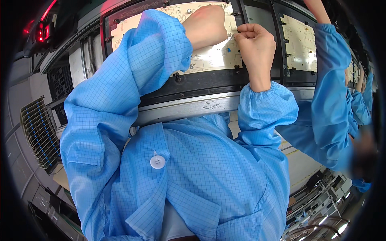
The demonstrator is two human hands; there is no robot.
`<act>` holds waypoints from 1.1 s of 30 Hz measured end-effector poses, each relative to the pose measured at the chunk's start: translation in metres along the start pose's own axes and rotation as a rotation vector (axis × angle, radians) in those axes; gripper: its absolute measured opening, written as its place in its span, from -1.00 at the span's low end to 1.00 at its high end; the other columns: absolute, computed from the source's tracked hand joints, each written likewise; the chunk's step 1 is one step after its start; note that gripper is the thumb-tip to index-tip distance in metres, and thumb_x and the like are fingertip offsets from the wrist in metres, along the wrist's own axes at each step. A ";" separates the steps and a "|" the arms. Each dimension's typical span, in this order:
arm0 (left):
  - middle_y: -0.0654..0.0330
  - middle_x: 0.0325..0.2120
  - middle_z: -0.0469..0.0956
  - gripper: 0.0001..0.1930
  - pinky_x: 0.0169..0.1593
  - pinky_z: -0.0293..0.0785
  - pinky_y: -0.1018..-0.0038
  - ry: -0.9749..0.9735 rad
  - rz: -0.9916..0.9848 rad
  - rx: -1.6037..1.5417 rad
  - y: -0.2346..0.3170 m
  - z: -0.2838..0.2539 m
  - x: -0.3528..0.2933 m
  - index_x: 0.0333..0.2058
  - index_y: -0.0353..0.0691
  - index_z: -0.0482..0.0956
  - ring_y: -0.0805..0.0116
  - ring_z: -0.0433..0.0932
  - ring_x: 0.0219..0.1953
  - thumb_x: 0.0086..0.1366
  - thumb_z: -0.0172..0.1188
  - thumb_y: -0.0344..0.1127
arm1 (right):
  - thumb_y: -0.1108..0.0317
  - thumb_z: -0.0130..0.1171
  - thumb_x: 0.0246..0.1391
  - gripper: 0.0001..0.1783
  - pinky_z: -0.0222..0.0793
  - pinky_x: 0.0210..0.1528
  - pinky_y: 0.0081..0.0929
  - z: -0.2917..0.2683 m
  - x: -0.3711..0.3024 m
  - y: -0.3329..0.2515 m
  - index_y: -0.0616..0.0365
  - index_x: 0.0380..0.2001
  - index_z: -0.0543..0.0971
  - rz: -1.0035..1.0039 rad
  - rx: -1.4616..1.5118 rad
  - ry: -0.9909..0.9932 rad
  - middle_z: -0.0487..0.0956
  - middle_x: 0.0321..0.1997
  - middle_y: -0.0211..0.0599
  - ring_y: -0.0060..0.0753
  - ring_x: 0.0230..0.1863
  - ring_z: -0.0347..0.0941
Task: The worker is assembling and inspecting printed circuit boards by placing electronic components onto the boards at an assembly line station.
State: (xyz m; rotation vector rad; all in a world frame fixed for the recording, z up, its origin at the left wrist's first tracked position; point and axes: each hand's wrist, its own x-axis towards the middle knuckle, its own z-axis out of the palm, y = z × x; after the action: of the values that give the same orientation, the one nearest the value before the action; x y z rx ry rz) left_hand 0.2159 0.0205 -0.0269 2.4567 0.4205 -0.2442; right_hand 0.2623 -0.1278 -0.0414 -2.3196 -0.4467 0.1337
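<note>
A pale circuit board (209,58) lies in a black frame (189,82) with small clips round its edge. My left hand (207,27) is over the upper part of the board, back of the hand up; its fingers are hidden, so its grip does not show. At the board's right edge, my right hand (257,48) has thumb and forefinger closed in a pinch. A small dark thing shows at those fingertips, too small to name. A small blue part (229,50) sits on the board between the hands.
A metal rail (189,110) runs between my body and the frame. To the right, another framed board (299,46) lies under a co-worker's blue-sleeved arm (331,52). A rack of upright boards (42,132) stands at the left; red lights (42,32) glow at upper left.
</note>
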 end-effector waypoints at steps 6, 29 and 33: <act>-0.35 -0.39 0.58 -0.78 -0.16 0.54 0.11 0.112 0.077 -0.244 0.003 -0.001 -0.002 -0.41 -0.48 0.62 -0.23 0.62 -0.22 0.04 0.16 -0.40 | 0.42 0.30 -0.11 -0.75 0.49 -0.33 -0.57 0.001 0.003 0.006 0.22 -0.27 0.69 -0.031 -0.057 0.007 0.71 -0.44 -0.31 -0.57 -0.43 0.60; -0.22 -0.52 0.58 -0.87 -0.24 0.59 0.20 0.067 0.239 0.075 0.008 0.012 0.007 -0.52 -0.46 0.64 -0.10 0.65 -0.36 -0.02 0.21 -0.47 | 0.53 0.28 0.03 -0.84 0.45 -0.34 -0.33 0.007 -0.069 -0.012 0.32 -0.28 0.62 -0.307 -0.024 -0.104 0.61 -0.40 -0.06 -0.17 -0.43 0.55; -0.18 -0.49 0.62 -0.85 -0.24 0.61 0.22 0.062 0.132 -0.047 0.010 0.012 0.010 -0.48 -0.43 0.67 -0.05 0.67 -0.34 -0.07 0.20 -0.51 | 0.48 0.32 -0.05 -0.90 0.38 -0.19 -0.14 0.022 -0.086 -0.022 0.25 -0.44 0.61 -0.339 0.057 -0.117 0.58 -0.40 -0.09 0.04 -0.27 0.45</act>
State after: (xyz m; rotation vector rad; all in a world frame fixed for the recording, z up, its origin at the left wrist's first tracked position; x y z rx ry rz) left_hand 0.2283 0.0086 -0.0334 2.4390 0.2856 -0.1017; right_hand 0.1706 -0.1296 -0.0441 -2.1527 -0.8748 0.1148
